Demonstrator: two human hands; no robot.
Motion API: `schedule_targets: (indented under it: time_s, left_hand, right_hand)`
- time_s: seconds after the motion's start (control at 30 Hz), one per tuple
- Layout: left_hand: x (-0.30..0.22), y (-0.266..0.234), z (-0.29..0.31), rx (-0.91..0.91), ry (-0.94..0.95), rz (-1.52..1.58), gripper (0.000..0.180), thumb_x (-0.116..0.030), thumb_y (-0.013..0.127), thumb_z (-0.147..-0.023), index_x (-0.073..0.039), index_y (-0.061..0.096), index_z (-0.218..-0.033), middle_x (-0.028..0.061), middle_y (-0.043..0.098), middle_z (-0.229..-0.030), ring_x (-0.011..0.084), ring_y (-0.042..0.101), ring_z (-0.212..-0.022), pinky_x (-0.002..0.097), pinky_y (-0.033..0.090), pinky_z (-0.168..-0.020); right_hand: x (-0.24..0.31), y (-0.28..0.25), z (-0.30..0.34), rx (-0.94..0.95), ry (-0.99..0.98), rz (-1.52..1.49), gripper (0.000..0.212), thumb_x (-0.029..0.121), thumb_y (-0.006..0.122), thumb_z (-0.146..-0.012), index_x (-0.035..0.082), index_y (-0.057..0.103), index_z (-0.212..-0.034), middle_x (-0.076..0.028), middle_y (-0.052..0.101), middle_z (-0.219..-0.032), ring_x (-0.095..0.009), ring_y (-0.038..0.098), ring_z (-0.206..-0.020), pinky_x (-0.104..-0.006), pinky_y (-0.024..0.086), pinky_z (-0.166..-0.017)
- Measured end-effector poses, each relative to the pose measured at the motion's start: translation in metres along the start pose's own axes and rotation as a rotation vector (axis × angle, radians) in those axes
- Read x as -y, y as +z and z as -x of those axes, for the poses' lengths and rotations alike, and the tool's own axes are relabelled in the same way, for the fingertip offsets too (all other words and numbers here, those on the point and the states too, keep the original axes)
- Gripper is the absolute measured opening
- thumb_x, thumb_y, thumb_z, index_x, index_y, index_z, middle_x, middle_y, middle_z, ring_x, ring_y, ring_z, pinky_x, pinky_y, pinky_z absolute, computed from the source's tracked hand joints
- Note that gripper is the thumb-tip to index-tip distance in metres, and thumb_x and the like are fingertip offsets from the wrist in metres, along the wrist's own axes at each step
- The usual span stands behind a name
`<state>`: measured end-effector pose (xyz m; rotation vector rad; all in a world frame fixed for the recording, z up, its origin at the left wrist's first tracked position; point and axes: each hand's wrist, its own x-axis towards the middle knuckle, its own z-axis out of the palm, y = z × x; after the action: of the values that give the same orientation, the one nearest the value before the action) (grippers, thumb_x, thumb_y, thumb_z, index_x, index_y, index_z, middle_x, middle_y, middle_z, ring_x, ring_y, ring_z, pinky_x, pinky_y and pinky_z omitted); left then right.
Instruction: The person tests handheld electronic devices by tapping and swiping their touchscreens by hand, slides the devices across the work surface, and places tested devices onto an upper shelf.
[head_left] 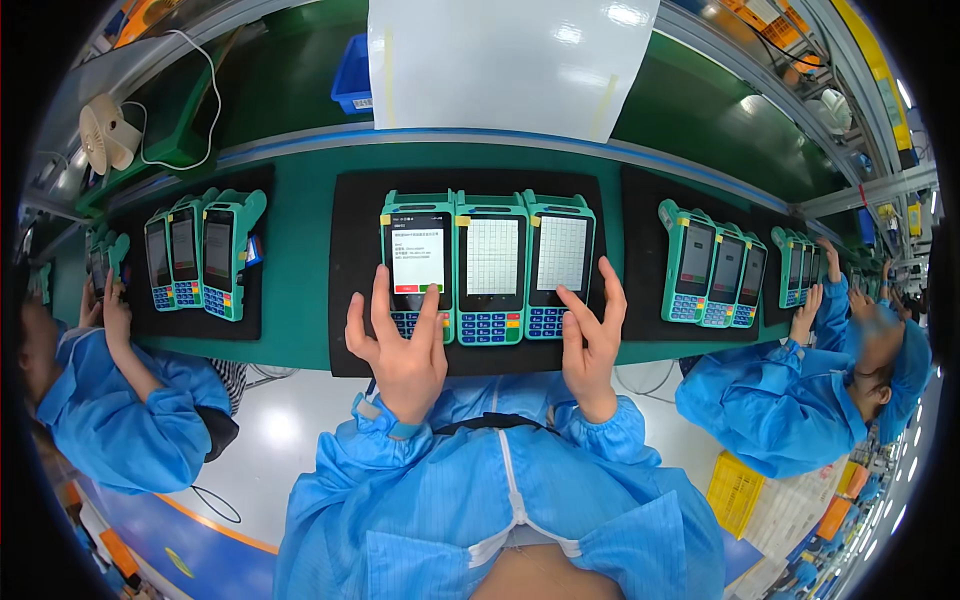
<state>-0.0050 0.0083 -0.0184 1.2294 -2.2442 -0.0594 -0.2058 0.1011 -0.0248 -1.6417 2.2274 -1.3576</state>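
Note:
Three teal payment terminals lie side by side on a black mat (350,230) in front of me. The left terminal (417,245) shows a white text page with a red and a green button at its foot. White grids fill the screens of the middle terminal (491,255) and the right terminal (563,250). My left hand (405,355) is over the left terminal, its fingers apart and a fingertip at the green button. My right hand (592,345) has its fingers spread, with the index fingertip at the lower part of the right terminal's screen.
More terminals lie on mats to the left (218,255) and right (715,265). Co-workers in blue smocks sit at the left (130,400) and right (780,400). Behind the table stand a white panel (500,60), a blue bin (353,78) and a small fan (105,133).

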Motion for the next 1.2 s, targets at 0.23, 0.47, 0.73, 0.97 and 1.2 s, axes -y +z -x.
schedule_targets:
  time_s: [0.23,0.47,0.73,0.97,1.2]
  left_hand:
    - [-0.032,0.0,-0.027,-0.048,0.052,0.103,0.029,-0.006,0.07,-0.084,-0.011,0.072,-0.113,0.0257,0.034,-0.151,0.0475,0.02,-0.135,0.0499,0.023,-0.11]
    - [-0.069,0.033,-0.072,-0.04,0.089,0.093,0.03,-0.008,0.07,-0.083,-0.017,0.073,-0.112,0.021,0.028,-0.154,0.0488,0.022,-0.134,0.0576,0.024,-0.105]
    - [-0.043,0.027,-0.069,-0.059,0.0,0.014,0.027,-0.01,0.068,-0.086,-0.018,0.073,-0.112,0.0198,0.028,-0.155,0.0495,0.022,-0.135,0.0592,0.024,-0.106]
    - [-0.036,0.024,-0.058,-0.029,-0.015,-0.024,0.029,-0.011,0.068,-0.087,-0.019,0.072,-0.114,0.0212,0.03,-0.153,0.049,0.022,-0.136,0.06,0.023,-0.105]
    - [-0.028,0.01,-0.004,0.037,0.064,-0.066,0.03,-0.009,0.07,-0.085,-0.017,0.072,-0.114,0.0224,0.033,-0.152,0.0464,0.019,-0.136,0.0557,0.02,-0.106]
  right_hand:
    - [0.002,-0.002,-0.03,-0.038,-0.054,0.103,0.028,0.006,0.057,-0.091,0.009,0.072,-0.115,-0.024,0.033,-0.152,-0.042,0.031,-0.139,-0.0484,0.026,-0.112]
    - [0.01,0.015,-0.068,0.032,-0.021,0.22,0.03,0.011,0.059,-0.092,0.022,0.072,-0.118,-0.024,0.025,-0.156,-0.048,0.018,-0.143,-0.064,0.015,-0.112]
    - [-0.018,-0.003,-0.059,-0.064,0.084,0.258,0.027,0.015,0.057,-0.094,0.022,0.073,-0.115,-0.021,0.028,-0.156,-0.047,0.015,-0.144,-0.0637,0.01,-0.113]
    - [-0.015,-0.008,-0.046,-0.012,0.075,0.237,0.028,0.011,0.057,-0.094,0.019,0.073,-0.114,-0.022,0.028,-0.155,-0.047,0.016,-0.143,-0.0591,0.013,-0.115]
    - [-0.006,-0.022,0.004,0.091,0.12,0.263,0.031,0.004,0.059,-0.091,0.018,0.073,-0.115,-0.021,0.028,-0.156,-0.047,0.016,-0.143,-0.0551,0.017,-0.114]
